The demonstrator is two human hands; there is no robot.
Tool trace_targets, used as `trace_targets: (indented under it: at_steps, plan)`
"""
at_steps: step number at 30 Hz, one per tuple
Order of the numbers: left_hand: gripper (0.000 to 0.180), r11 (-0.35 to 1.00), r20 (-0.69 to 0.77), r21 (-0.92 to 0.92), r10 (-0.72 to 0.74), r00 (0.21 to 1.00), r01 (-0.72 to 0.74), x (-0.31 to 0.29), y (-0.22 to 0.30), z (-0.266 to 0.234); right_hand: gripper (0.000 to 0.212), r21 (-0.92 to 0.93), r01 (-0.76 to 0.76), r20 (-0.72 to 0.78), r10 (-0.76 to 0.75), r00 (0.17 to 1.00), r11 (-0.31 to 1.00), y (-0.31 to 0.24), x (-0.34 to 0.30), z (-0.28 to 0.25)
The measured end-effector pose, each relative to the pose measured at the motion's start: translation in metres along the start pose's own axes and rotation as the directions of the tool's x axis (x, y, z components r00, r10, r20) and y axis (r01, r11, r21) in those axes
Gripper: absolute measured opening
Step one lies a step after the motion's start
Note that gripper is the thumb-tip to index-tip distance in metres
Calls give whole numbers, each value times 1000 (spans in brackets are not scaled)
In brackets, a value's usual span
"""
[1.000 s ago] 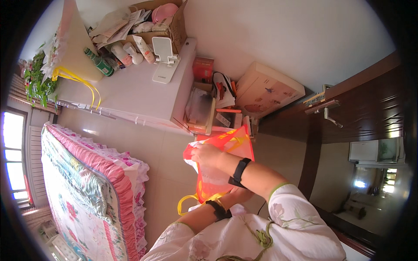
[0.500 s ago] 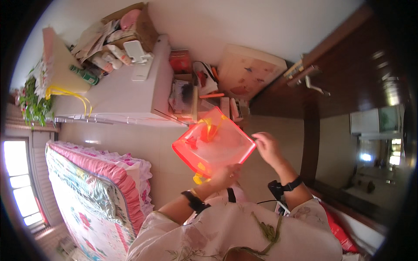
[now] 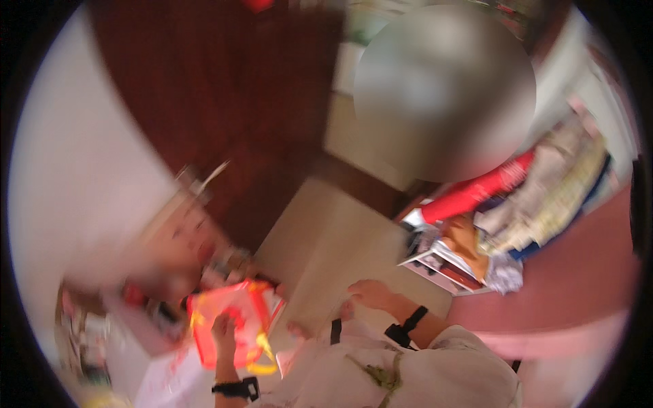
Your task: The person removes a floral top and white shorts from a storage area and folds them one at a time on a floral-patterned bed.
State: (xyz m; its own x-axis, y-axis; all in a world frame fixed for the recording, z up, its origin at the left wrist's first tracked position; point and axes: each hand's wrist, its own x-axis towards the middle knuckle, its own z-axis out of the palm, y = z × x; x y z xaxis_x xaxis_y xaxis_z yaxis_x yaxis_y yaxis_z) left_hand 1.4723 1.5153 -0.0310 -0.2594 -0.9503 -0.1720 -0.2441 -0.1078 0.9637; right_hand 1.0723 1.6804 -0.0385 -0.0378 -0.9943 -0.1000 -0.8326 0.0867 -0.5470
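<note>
A translucent bag (image 3: 248, 313) with red edges and yellow straps hangs at the lower left. My left hand (image 3: 223, 333) is closed and appears to grip it, though blur hides where the fingers meet the bag. Through its clear side some red shapes show. Apart from the bag, over the pale floor, my right hand (image 3: 373, 294) is empty, with its fingers loosely stretched to the left.
A dark brown door (image 3: 224, 102) with a handle stands open at the far left. On the right, clothes (image 3: 544, 183) and a red bundle (image 3: 476, 190) lie beside a white-edged box (image 3: 442, 272) and a pink bed-like surface (image 3: 571, 285). A blurred round patch covers the upper right.
My view has swung to the right, bringing the door and clothes into sight. The bag now sits farther left with my left hand, and my right hand has come away from it.
</note>
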Motion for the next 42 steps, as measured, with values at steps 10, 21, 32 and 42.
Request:
trace_targets:
  at_steps: [10, 21, 32, 42]
  plan:
    - [20, 978, 400, 79, 147, 905, -194, 46, 95, 225, 26, -15, -447, -415, 401, 817, 895, 125, -190, -139]
    - [21, 952, 715, 111, 122, 689, -284, -11, 162, 470, 27, 124, -648, -760, 492, 425, 751, 255, -360, -299]
    - [23, 927, 864, 45, 150, 480, -372, 31, 207, 638, 50, -113, -746, -993, -109, 54, 657, 260, -392, -572]
    - [23, 938, 909, -124, 238, 343, -324, 71, 226, 780, 42, 167, -946, -980, 149, -130, 276, 257, -365, -736]
